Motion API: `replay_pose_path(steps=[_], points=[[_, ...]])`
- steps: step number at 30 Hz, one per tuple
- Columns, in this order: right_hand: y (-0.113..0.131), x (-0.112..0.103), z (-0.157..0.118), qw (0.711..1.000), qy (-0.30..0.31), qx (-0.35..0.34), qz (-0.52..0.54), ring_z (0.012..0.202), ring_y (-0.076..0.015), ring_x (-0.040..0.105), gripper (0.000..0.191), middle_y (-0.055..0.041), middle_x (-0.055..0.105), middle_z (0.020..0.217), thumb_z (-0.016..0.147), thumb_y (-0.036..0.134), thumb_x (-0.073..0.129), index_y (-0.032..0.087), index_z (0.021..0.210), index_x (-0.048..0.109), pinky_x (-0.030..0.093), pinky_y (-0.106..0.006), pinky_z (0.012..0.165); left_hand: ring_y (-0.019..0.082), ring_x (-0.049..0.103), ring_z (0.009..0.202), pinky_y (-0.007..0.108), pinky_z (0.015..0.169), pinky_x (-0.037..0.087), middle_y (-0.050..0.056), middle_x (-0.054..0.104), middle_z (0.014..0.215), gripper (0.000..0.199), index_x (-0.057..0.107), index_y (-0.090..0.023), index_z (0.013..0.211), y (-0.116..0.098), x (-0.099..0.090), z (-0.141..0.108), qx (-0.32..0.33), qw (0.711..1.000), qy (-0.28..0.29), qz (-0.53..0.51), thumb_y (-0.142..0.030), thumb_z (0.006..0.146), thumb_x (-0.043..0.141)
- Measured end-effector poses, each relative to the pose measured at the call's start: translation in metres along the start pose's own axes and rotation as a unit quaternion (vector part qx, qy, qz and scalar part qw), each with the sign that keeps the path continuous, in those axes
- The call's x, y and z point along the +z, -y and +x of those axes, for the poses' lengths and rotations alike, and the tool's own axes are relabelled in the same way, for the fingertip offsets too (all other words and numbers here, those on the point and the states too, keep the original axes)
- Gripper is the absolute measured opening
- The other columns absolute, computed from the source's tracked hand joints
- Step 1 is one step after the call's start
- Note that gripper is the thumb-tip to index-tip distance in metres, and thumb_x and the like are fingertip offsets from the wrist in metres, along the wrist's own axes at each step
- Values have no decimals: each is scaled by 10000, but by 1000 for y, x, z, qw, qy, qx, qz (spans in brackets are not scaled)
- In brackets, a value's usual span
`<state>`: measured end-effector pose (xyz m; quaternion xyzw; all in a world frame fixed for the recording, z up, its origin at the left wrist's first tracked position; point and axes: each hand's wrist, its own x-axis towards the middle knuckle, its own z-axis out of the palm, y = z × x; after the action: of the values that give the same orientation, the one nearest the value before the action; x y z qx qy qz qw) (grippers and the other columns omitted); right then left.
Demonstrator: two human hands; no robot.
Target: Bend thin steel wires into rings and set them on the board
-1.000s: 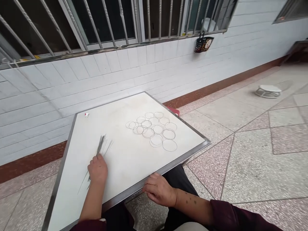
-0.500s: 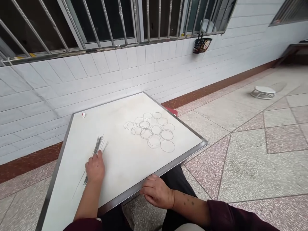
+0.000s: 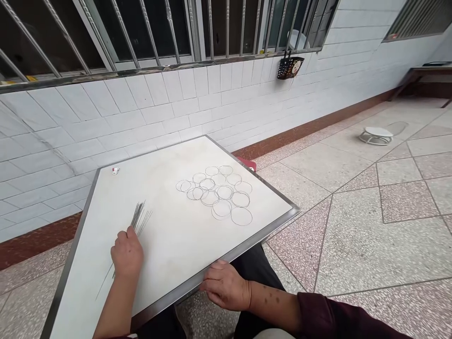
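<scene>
On the left part of the white table (image 3: 169, 254), my left hand (image 3: 127, 252) is closed around a bundle of thin metal wires (image 3: 138, 215). Their upper ends fan out beyond my fingers, and a few lower ends stick out beneath the wrist. At the front metal rim, my right hand (image 3: 226, 285) has its fingers curled over the table edge (image 3: 190, 285), the thumb below them. Several thin wire rings (image 3: 241, 216) lie overlapping in a cluster right of the table's middle, apart from both hands.
A small red and white object (image 3: 116, 171) lies near the table's far left corner. The table stands against a white tiled wall (image 3: 158, 113) with a barred window. A black basket (image 3: 290, 67) hangs there. On the floor sits a low round stool (image 3: 376, 135).
My left hand has shifted slightly left and toward me over the table, still with the wires in it. The right hand stays at the table edge. The whole view has shifted a little.
</scene>
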<state>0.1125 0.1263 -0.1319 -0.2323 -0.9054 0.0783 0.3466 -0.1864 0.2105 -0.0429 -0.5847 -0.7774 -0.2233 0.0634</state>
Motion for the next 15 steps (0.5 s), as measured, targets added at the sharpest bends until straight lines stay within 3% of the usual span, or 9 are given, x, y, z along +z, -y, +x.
replay_pose_path(steps=[5,9,11,14,15], points=[[2,0,0,1000,-20,4,19,740,-165,545,155,-1,684,866,859,181,552,234,987,623,354,-330,696,261,534,721,445,681,439,91,503,932,436,611,-136,1221,-7,-25,0,-41,987,6,-153,-154,843,395],[8,-5,5,989,-22,74,124,740,-177,559,155,-10,665,796,829,163,568,236,917,674,386,-328,711,240,617,787,397,720,496,42,551,897,416,610,-200,1208,-29,-42,-15,-83,943,56,-318,-289,812,521],[10,-14,17,953,-30,172,246,749,-171,576,129,-15,648,777,845,192,592,235,897,702,417,-311,714,223,658,787,372,724,523,31,587,881,459,590,-187,1225,-45,-49,-28,-99,906,101,-399,-353,798,565],[8,-35,46,922,-54,237,300,747,-143,576,213,-35,637,893,952,292,517,241,1072,685,447,-276,676,224,686,785,365,710,542,30,628,865,572,570,-170,1252,-71,-59,-51,-112,854,162,-481,-429,752,665],[7,-43,58,883,-65,286,367,751,-140,568,219,-30,627,906,938,333,556,247,1096,681,450,-275,677,223,690,778,361,701,543,27,636,858,598,565,-170,1260,-79,-62,-58,-115,839,179,-501,-432,738,692]])
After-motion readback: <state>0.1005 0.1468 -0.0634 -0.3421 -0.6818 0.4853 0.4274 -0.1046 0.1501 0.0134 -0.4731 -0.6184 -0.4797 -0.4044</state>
